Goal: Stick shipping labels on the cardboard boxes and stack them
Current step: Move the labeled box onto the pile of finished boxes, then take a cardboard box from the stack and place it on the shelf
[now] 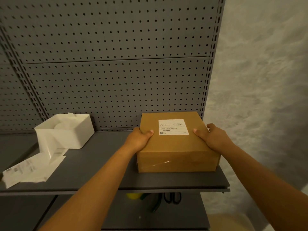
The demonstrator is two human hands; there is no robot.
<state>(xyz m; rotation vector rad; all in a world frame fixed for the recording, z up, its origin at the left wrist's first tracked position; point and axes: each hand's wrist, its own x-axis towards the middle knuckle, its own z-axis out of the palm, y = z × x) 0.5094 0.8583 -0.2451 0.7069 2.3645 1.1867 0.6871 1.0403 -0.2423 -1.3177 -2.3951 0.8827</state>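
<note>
Head view
Box: a brown, squarish cardboard box [176,144] with smooth matte sides and a strip of clear glossy tape across its near face; it sits on the right end of the dark grey metal shelf [103,169], its far edge close to the backboard.
Label: a white rectangular paper shipping label [173,127] lies flat on the box top, toward the far side, printed with small text blocks, a barcode and a square code too small to read.
Left hand: the left hand [140,139] grips the box's left top edge, thumb curled over onto the top, fingers down the side.
Right hand: the right hand [210,135] grips the right top edge the same way, thumb on top, fingers wrapped over the far corner.
Dispenser: a white, boxy plastic container [66,130] stands on the shelf's left part, well apart from the box, holding a pale roll.
Strip: a white paper strip of printed labels [33,167] trails from the container toward the shelf's front left edge.
Backboard: a grey perforated metal panel [116,55] with regular round holes.
Wall: a rough, pale textured wall [260,80] to the right.
</note>
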